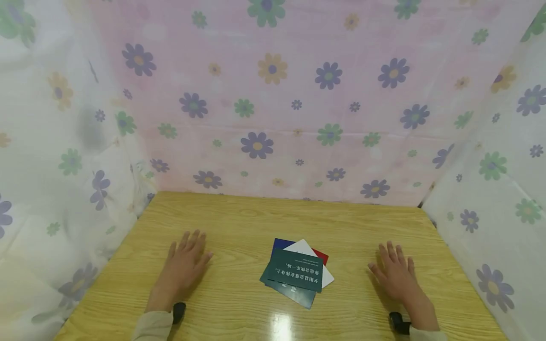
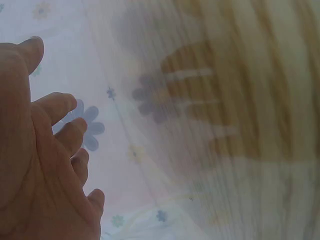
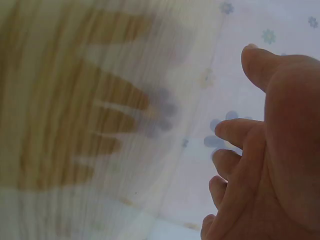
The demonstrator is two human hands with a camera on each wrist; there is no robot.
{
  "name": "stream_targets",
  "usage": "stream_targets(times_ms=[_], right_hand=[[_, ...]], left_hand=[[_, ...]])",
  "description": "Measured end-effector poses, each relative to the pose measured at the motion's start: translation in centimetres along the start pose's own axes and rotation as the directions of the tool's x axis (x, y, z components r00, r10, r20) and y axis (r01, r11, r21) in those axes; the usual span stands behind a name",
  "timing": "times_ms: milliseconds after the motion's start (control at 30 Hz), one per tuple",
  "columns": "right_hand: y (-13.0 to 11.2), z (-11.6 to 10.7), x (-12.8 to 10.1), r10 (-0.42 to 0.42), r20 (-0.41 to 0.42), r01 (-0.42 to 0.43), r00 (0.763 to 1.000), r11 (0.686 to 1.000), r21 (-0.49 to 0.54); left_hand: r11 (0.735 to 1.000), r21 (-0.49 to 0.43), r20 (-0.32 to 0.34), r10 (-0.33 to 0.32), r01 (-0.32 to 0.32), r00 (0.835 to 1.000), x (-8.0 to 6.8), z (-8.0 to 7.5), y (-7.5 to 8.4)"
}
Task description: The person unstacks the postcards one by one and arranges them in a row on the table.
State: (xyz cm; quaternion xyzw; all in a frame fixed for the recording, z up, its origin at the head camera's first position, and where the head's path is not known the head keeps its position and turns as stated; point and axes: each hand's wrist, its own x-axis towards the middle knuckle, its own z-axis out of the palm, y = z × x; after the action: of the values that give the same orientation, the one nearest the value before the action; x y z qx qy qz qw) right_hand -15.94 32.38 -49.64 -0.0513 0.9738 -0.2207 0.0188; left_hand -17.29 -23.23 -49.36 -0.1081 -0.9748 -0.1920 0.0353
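Several overlapping cards lie in a loose pile in the middle of the wooden table (image 1: pixel 239 218). On top is a dark green card (image 1: pixel 294 271) with white writing. A second green card (image 1: pixel 298 294) shows below it, with parts of a white card (image 1: pixel 304 247), a blue card (image 1: pixel 280 244) and a red card (image 1: pixel 321 255) behind. Left of the pile, my left hand (image 1: pixel 185 265) is palm down with its fingers spread and holds nothing. My right hand (image 1: pixel 396 274), to the right of the pile, has its fingers extended, also with nothing in it.
Behind the table hangs a pink flowered curtain (image 1: pixel 294 123). White flowered sheets close in the left side (image 1: pixel 77 189) and the right side (image 1: pixel 490 189). A black wrist strap piece shows at the left wrist (image 1: pixel 179 312) and another at the right wrist (image 1: pixel 399 323).
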Motion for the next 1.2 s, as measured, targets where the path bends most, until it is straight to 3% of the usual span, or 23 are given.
stream_targets(times_ms=[167, 733, 1000, 1200], right_hand=[[-0.6, 0.6, -0.1, -0.032, -0.01, 0.032, 0.999, 0.999, -0.011], [-4.6, 2.8, -0.5, -0.155, 0.04, 0.151, 0.987, 0.983, 0.1], [-6.5, 4.0, -0.3, -0.212, 0.132, 0.194, 0.968, 0.971, 0.137], [-7.3, 5.0, 0.3, -0.267, 0.151, 0.245, 0.952, 0.958, 0.153]], left_hand=[[0.999, -0.032, 0.027, 0.015, -0.014, 1.0, -0.1, 0.2, 0.5], [0.994, -0.102, 0.156, 0.06, -0.045, 0.986, 0.1, 1.6, 2.3], [0.984, -0.139, 0.18, 0.131, -0.107, 0.975, 0.4, 2.7, 3.9], [0.976, -0.145, 0.197, 0.189, -0.162, 0.962, 0.9, 3.5, 5.2]])
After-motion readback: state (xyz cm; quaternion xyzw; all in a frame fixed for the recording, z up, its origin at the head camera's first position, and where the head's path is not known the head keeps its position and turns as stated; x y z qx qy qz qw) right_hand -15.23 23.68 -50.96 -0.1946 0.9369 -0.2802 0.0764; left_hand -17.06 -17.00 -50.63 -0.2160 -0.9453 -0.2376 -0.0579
